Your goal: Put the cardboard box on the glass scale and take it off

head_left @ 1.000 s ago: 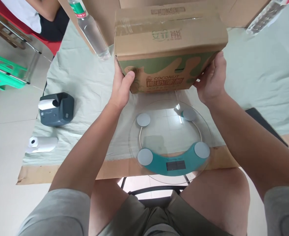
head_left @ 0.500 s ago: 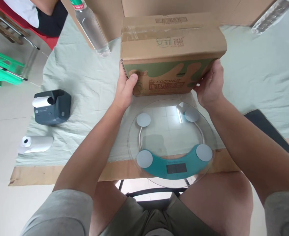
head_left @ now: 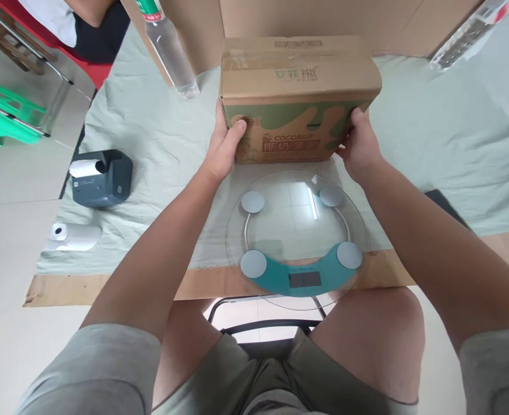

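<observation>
Box: the box [head_left: 300, 95] sits just beyond the scale [head_left: 297, 239], on the cloth [head_left: 150, 138], its bottom edge at or just above it; which, the view does not settle.
Scale: a round pane of clear glass with four grey pads and a teal crescent holding a dark display; smooth, hard and reflective, it hangs partly past the near table edge.
Left hand: the left hand [head_left: 225, 148] clasps the box's near left corner, thumb on the printed front, fingers round the side.
Right hand: the right hand [head_left: 358, 148] presses the near right corner, thumb up on the front.
Grip: even pressure low on both corners likely keeps the box level and clear of the glass rim.
Box make: brown corrugated card, taped along the top seam, green and orange print in front; stiff, flat-sided, sharp-edged.
Cloth: pale green, creased, soft over a cardboard sheet.
Printer: a dark plastic printer [head_left: 102, 177] at far left, a paper roll [head_left: 73, 236] near it.
Bottle: a clear bottle [head_left: 170, 52] stands beyond the box's left.
</observation>
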{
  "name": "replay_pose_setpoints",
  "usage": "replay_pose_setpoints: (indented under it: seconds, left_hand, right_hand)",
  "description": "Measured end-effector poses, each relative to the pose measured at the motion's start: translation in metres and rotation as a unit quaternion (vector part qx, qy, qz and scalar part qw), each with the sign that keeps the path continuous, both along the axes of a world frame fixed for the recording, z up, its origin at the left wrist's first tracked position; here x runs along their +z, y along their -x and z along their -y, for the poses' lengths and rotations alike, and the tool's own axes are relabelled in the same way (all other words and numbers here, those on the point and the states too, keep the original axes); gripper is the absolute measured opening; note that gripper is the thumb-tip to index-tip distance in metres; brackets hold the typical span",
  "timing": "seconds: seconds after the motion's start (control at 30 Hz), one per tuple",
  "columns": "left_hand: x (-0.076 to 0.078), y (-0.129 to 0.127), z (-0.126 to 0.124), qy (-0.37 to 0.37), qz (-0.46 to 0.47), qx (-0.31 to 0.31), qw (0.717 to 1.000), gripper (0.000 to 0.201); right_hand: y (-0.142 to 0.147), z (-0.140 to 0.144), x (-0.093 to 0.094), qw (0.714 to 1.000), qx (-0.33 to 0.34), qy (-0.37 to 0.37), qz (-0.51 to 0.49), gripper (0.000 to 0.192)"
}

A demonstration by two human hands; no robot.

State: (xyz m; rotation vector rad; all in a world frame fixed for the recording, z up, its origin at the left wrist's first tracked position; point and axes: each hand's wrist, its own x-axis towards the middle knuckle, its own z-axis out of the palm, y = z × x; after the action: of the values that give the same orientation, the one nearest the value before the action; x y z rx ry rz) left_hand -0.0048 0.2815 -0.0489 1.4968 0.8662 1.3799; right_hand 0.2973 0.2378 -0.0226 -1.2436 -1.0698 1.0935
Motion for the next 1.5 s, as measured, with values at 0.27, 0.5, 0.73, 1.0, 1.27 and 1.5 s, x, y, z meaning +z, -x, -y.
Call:
replay_pose_setpoints:
  seconds: [0.27, 0.5, 0.73, 1.0, 1.27, 1.5]
  left_hand:
    - [0.041, 0.036, 0.063, 0.076, -0.102, 0.161, 0.979, 0.037]
    - [0.034, 0.060, 0.189, 0.161, -0.035, 0.220, 0.962, 0.047]
    - [0.015, 0.064, 0.205, 0.189, -0.062, 0.213, 0.957, 0.044]
    - [0.011, 0.059, 0.198, 0.183, -0.096, 0.221, 0.953, 0.039]
    - [0.026, 0.065, 0.167, 0.132, -0.064, 0.207, 0.967, 0.039]
    - [0.022, 0.028, 0.026, 0.161, 0.023, 0.097, 0.982, 0.061]
  right_hand:
    - [-0.016, 0.070, 0.023, 0.974, -0.208, -0.087, 0.002, 0.037]
    - [-0.023, 0.177, 0.003, 0.960, -0.255, -0.093, -0.073, 0.063]
    - [-0.036, 0.177, -0.011, 0.963, -0.246, -0.048, -0.098, 0.068]
    - [-0.032, 0.175, -0.012, 0.966, -0.241, -0.041, -0.078, 0.068]
    - [-0.030, 0.162, -0.006, 0.963, -0.255, -0.067, -0.053, 0.048]
    - [-0.016, 0.045, 0.022, 0.982, -0.175, -0.051, -0.056, 0.038]
